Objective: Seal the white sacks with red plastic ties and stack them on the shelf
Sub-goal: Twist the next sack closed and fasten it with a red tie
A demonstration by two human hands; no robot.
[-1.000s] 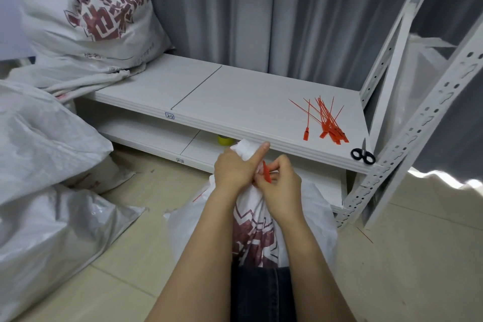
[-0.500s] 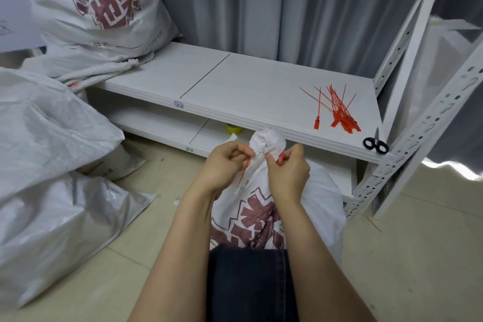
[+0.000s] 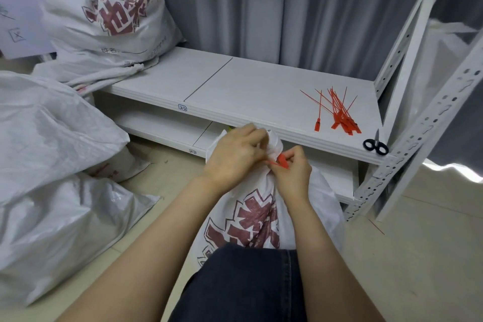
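Sack (image 3: 261,217), white with red print: stood on the floor at 6 o'clock, before the shelf (image 3: 248,91), neck bunched. Left hand (image 3: 235,157): grip clenched round the neck. Right hand (image 3: 294,175): grip pinched a red tie (image 3: 281,160) against the neck. Spare ties (image 3: 339,115): heaped on the shelf at 3 o'clock, scissors (image 3: 375,146) just beside them. Second sack (image 3: 115,13): on the shelf, 10 o'clock. Further sacks (image 3: 52,191): on the floor, 9 o'clock.

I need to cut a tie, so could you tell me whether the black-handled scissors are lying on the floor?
No, the black-handled scissors lie on the white shelf board, at its front right corner.
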